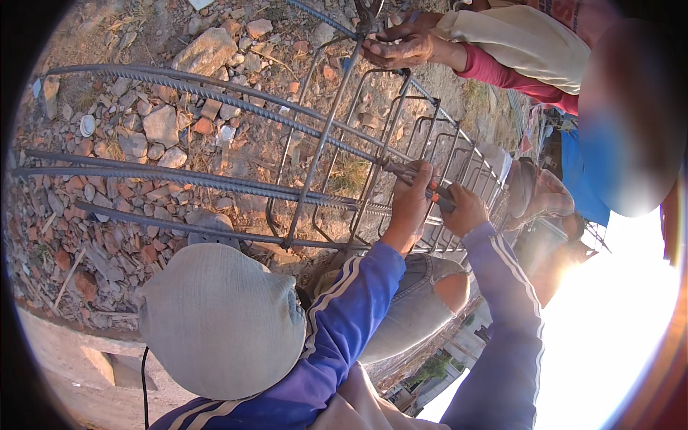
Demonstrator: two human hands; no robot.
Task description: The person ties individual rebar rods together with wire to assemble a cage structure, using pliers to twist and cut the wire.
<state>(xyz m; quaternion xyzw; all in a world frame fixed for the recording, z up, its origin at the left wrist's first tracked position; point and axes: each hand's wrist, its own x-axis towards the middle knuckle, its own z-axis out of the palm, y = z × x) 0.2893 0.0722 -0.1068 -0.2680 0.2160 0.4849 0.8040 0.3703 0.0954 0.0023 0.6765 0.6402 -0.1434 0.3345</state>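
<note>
Both my hands are at the rebar cage (327, 132). Closed around a pair of pincers (398, 169) is my left hand (413, 204). Its metal jaws meet a long ribbed bar and a stirrup there. My right hand (466, 212) grips a dark pincer handle (445, 198), just right of my left hand; orange shows on the handle beside its fingers. Any tie wire at the jaws is too small to make out. Higher up, a co-worker's hand (405, 46) works at a corner of the cage, beside another dark metal tool (368, 14).
Long ribbed bars (179, 183) stick out to the left over rubble with stones (160, 125) and brick pieces. A bent, ripped-denim leg (419, 301) lies between my arms. A rounded grey cloth-covered shape (222, 322) is close by my left arm. Strong sunlight glares at right.
</note>
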